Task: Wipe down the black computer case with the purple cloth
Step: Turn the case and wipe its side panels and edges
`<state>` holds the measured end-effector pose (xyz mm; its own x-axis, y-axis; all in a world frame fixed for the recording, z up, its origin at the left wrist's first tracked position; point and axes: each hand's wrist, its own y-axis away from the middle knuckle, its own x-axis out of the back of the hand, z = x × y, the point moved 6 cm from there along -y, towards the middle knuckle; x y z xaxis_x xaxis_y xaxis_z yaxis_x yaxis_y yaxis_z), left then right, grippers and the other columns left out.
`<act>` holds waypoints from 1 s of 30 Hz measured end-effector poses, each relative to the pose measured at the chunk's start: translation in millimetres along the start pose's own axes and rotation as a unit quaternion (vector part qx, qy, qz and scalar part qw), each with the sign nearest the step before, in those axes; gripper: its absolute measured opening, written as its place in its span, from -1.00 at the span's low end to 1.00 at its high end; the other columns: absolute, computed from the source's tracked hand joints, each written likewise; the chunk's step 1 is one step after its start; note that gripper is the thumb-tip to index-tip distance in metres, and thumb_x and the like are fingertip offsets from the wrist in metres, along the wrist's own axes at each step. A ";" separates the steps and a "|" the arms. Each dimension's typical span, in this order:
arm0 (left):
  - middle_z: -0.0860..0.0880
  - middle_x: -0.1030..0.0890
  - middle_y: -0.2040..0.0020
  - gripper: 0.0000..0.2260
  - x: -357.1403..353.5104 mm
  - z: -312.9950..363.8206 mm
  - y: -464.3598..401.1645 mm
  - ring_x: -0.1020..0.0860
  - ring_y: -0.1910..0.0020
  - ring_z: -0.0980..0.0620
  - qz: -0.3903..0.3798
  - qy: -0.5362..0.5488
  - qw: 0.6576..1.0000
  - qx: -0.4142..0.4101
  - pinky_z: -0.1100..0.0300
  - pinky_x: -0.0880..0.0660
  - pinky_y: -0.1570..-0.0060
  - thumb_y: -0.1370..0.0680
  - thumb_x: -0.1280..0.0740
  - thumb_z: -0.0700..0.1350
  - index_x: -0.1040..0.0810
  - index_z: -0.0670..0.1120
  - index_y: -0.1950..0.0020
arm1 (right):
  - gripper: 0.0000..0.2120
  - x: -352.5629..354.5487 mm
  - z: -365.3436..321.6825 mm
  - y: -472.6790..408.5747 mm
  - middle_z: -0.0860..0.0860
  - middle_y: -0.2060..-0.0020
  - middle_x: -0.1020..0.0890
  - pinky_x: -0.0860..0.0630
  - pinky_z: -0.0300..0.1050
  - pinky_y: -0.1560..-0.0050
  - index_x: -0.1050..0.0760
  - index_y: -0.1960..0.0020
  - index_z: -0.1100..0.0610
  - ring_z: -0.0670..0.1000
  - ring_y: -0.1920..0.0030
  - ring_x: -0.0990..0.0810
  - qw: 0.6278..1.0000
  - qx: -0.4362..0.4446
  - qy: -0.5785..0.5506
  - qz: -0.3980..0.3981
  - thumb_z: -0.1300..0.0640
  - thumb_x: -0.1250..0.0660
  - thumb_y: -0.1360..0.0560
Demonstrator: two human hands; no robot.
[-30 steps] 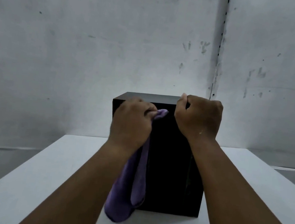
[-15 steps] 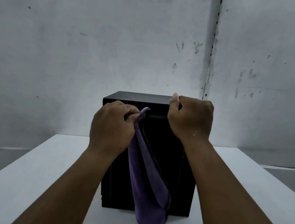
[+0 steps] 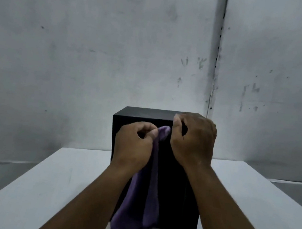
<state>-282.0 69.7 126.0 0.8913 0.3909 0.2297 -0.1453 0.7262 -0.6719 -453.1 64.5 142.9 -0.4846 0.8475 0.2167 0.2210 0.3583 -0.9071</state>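
The black computer case (image 3: 179, 189) stands upright on the white table (image 3: 59, 183), its front face towards me. My left hand (image 3: 133, 146) pinches the top of the purple cloth (image 3: 141, 207) between thumb and fingers, in front of the case's upper face. The cloth hangs down the front and its lower end bunches on the table. My right hand (image 3: 193, 140) is curled into a fist at the case's top front edge, thumb by the edge. The cloth's top fold lies right next to it. I see nothing inside the fist.
A grey stained wall (image 3: 97, 51) rises close behind the table, with a vertical seam (image 3: 216, 65) right of centre. White tabletop shows on both sides of the case, and the table's left and right edges are in view.
My left hand has moved right with the cloth, closing the gap to my right hand. The hanging cloth has swung left under my left wrist. My right hand stays at the top edge.
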 end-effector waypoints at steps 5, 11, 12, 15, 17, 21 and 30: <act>0.09 -0.74 0.23 -0.90 -3.7 33.7 -6.2 -0.70 0.21 0.12 -0.044 0.139 0.989 -0.007 0.29 -0.61 0.17 -0.59 -0.48 -0.10 -0.74 -0.02 0.12 | -0.75 10.2 -29.7 48.2 -0.19 -0.12 -0.64 -0.51 0.04 -0.27 -0.60 -0.22 -0.12 -0.12 -0.21 -0.59 0.976 -0.058 -0.208 0.037 -0.04 -0.17 -0.69; 0.20 -0.69 0.08 -0.92 0.4 55.9 -22.1 -0.60 0.00 0.14 -0.025 -0.010 0.992 -0.124 0.20 -0.54 -0.01 -0.60 -0.43 -0.06 -0.66 0.13 0.04 | -0.83 36.9 -24.4 27.2 -0.21 -0.01 -0.70 -0.55 -0.32 -0.10 -0.70 -0.17 -0.04 -0.22 -0.05 -0.64 0.953 -0.127 -0.248 0.122 0.05 -0.40 -0.62; 0.21 -0.66 0.01 -0.93 3.0 56.8 -26.2 -0.55 -0.09 0.12 -0.013 -0.054 0.989 -0.140 0.16 -0.49 -0.11 -0.61 -0.42 -0.03 -0.64 0.15 0.02 | -0.84 42.0 -16.7 20.5 -0.17 0.01 -0.69 -0.54 -0.30 -0.09 -0.71 -0.16 0.02 -0.21 -0.01 -0.62 0.961 -0.111 -0.200 0.153 0.09 -0.42 -0.61; 0.14 -0.61 -0.20 -0.89 2.2 48.3 -38.7 -0.47 -0.27 0.06 -0.039 -0.146 0.978 -0.141 0.06 -0.38 -0.33 -0.64 -0.35 0.02 -0.63 0.14 -0.14 | -0.88 51.9 10.9 10.4 -0.01 0.09 -0.69 -0.39 -0.51 -0.02 -0.73 -0.08 0.12 -0.19 0.09 -0.53 0.971 -0.083 -0.093 0.206 0.19 -0.46 -0.57; 0.10 -0.60 -0.26 -0.81 -4.9 37.4 -44.9 -0.47 -0.31 0.03 -0.067 -0.195 0.969 -0.138 0.04 -0.34 -0.38 -0.66 -0.29 0.05 -0.63 0.11 -0.22 | -0.90 49.6 28.0 17.1 0.04 0.18 -0.65 -0.30 -0.51 0.13 -0.74 0.00 0.13 -0.10 0.19 -0.53 0.976 -0.089 -0.050 0.191 0.27 -0.50 -0.52; 0.13 -0.62 -0.29 -0.67 -21.7 14.8 -41.1 -0.50 -0.36 0.06 -0.074 -0.272 0.947 -0.156 0.05 -0.23 -0.43 -0.68 -0.16 0.18 -0.60 0.13 -0.32 | -0.96 36.3 41.1 59.5 -0.05 0.28 -0.48 -0.26 -0.53 0.22 -0.75 0.08 0.20 -0.10 0.34 -0.41 0.987 -0.063 -0.011 0.150 0.26 -0.56 -0.48; 0.15 -0.62 -0.21 -0.61 -28.0 -8.3 -26.3 -0.49 -0.26 0.06 0.034 -0.276 0.927 -0.253 0.05 -0.27 -0.35 -0.62 -0.20 0.30 -0.59 0.13 -0.30 | -0.90 37.7 40.9 25.5 0.11 0.27 -0.58 -0.23 -0.36 0.21 -0.74 0.05 0.20 -0.04 0.30 -0.43 0.984 -0.041 -0.002 0.173 0.34 -0.52 -0.48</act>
<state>-299.6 34.9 131.4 0.5121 0.7568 0.4063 0.1521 0.3856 -0.9100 -500.4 89.6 113.3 -0.3714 0.9230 -0.1005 0.4403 0.0798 -0.8943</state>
